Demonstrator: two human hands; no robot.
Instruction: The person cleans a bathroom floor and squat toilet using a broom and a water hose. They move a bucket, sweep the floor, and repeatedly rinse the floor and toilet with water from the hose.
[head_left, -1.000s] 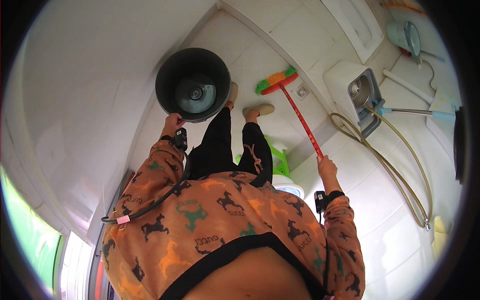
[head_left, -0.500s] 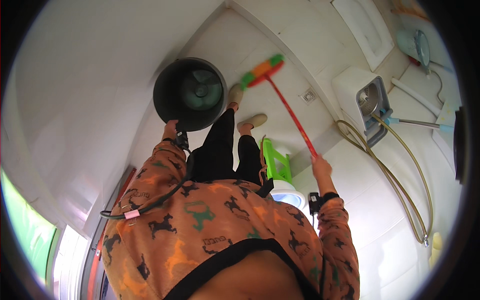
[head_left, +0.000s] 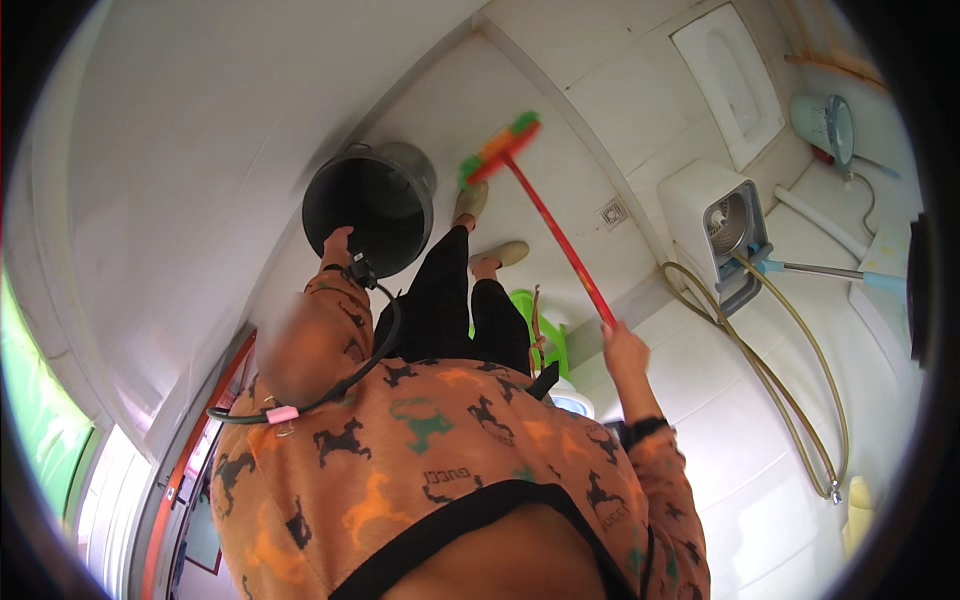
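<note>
From the head view I look down my own front onto a pale tiled floor (head_left: 560,110). My left hand (head_left: 337,246) grips the rim of a black bucket (head_left: 368,208), fingers curled over the edge; the bucket hangs tilted out in front of me, its dark mouth turned up toward the camera, close to the wall on my left. My right hand (head_left: 624,350) is wrapped around the upper end of a red broom handle (head_left: 560,245). The handle slants away from that hand toward the floor ahead, and the broom head (head_left: 498,148), orange and green, is blurred just beyond my feet. My shoes (head_left: 490,225) stand on the tiles between bucket and handle.

A green stool (head_left: 540,330) sits just behind my legs. Off to the right a white box with a round opening (head_left: 722,235) stands on the floor, with a yellowish hose (head_left: 790,370) running from it in a long loop along the tiles. Farther off there is a squat toilet pan (head_left: 728,82) set into the floor and a pale green fan (head_left: 828,122) near the corner.
</note>
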